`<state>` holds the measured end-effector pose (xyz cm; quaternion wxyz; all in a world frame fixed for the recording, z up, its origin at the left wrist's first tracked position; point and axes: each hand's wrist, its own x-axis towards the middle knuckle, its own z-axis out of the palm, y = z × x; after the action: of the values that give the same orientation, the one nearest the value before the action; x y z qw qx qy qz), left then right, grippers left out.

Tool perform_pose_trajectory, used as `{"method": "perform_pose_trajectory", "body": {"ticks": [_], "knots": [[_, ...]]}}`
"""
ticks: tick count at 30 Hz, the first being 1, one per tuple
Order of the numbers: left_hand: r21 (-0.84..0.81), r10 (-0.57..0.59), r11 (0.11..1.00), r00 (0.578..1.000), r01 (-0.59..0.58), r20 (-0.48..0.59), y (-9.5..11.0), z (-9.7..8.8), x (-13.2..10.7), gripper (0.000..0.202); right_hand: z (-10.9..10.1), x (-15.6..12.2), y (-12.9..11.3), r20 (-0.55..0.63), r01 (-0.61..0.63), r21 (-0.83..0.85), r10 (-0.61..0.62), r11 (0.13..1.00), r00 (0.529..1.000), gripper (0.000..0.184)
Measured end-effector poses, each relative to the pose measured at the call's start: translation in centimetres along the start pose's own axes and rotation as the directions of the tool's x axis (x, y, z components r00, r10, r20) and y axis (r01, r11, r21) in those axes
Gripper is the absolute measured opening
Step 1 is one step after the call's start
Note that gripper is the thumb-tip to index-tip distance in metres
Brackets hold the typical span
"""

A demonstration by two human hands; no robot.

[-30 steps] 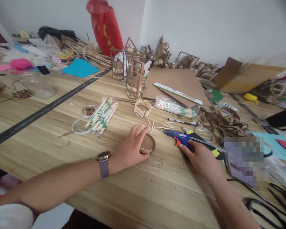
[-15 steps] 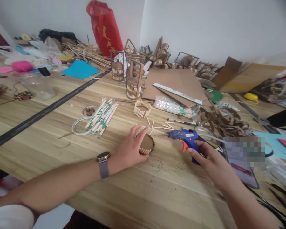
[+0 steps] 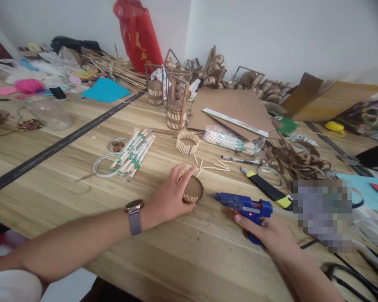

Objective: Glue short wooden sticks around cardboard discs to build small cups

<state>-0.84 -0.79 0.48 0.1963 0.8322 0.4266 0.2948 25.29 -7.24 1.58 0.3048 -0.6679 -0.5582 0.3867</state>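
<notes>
Near the centre of our view, the left hand point(image 3: 173, 193) covers the nine-o'clock side of the round base point(image 3: 195, 188). The right hand point(image 3: 266, 228) hides part of the glue gun's handle point(image 3: 254, 238) from us. Towards four o'clock, coarse blocks mask a patch point(image 3: 323, 216) that we cannot read. At eleven, the top edge crops the red bag point(image 3: 140, 37); at eight, the pale sleeve point(image 3: 12, 285) runs out of frame. At three, we cannot identify a cut-off dark object point(image 3: 376, 156).

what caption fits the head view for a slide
Left hand holding a round stick-edged piece, right hand pointing a blue glue gun towards it over a wooden table.
</notes>
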Motion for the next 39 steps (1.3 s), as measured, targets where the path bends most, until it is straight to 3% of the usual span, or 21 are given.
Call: {"method": "perform_pose_trajectory", "body": {"ticks": [8, 19, 39], "knots": [[0.003, 0.009, 1.0, 1.0, -0.009, -0.004, 0.0, 0.1, -0.1, 0.097, 0.1, 0.1, 0.0, 0.163, 0.256, -0.127, -0.234, 0.958, 0.958, 0.032], [0.022, 0.017, 1.0, 1.0, -0.017, -0.001, 0.0, 0.0, -0.1, 0.097, 0.5, -0.2, -0.6, 0.223, 0.275, -0.312, -0.211, 0.909, 0.952, 0.038], [0.024, 0.025, 0.999, 1.0, -0.025, -0.008, -0.2, 0.2, -0.2, 0.096, 1.1, -0.4, -0.8, 0.142, 0.254, -0.342, -0.217, 0.905, 0.966, 0.038]]}}
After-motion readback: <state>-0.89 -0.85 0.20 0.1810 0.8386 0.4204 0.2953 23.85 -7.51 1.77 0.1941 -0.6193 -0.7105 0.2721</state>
